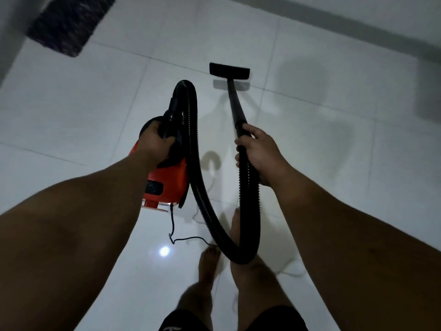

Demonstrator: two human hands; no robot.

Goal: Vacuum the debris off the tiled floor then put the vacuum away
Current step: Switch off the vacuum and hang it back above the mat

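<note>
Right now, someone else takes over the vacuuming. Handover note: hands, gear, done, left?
Left hand grips the handle of the red canister vacuum, carrying it off the floor.
Right hand grips the wand where it meets the corrugated hose; the hose loops down in front of the legs.
Floor nozzle sits flat on the white tiled floor, ahead.
Power cord trails from the canister's rear past the bare feet: trip risk.
Done: cannot tell; no debris visible in this blurry view.
Left: finish any passes, then put the vacuum away.
</note>
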